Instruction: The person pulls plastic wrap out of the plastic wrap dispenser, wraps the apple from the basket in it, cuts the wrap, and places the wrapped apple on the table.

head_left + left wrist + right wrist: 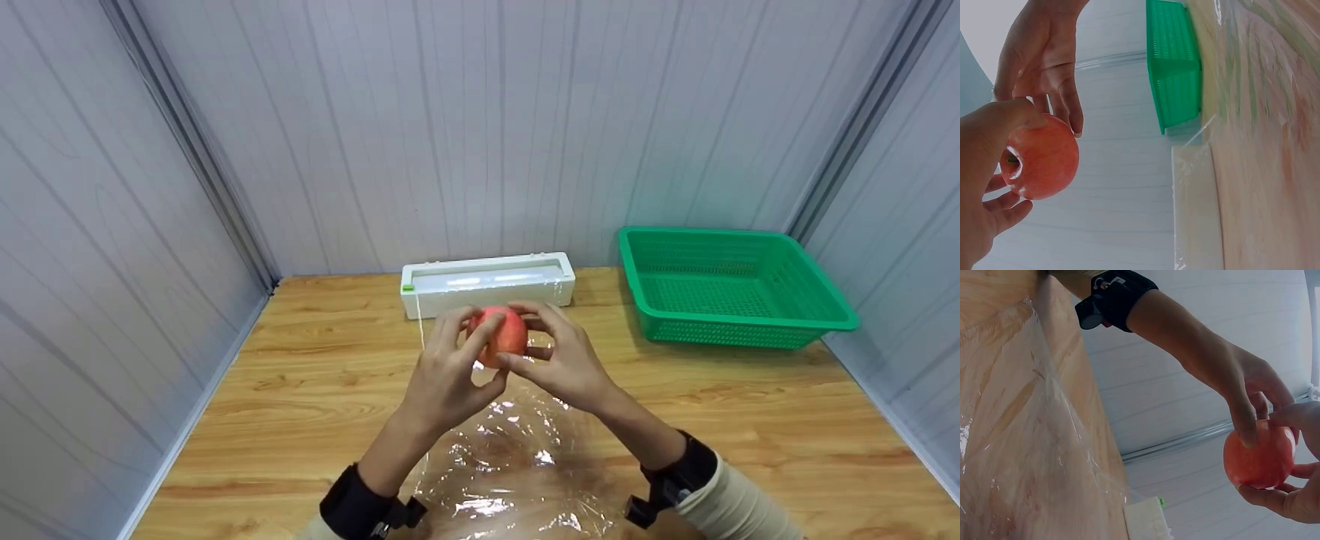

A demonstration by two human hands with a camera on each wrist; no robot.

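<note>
Above the surface, over a sheet of wrap, I hold an apple between both hands. My left hand curls round it from the near side, thumb on top and fingers beneath, as the left wrist view shows; my right hand closes on its far side with fingertips pressing the skin, so both grips are clamped on the apple. I judge that it is held up clear of the wrap so that it can be turned freely between the fingers, with the sheet spread flat and crinkled just below it.

Behind my hands a white wrap box lies lengthwise against the wall, and a thin edge of film seems to run from it toward the sheet. Well to the right a green basket sits on the surface with nothing in it that I can see.
</note>
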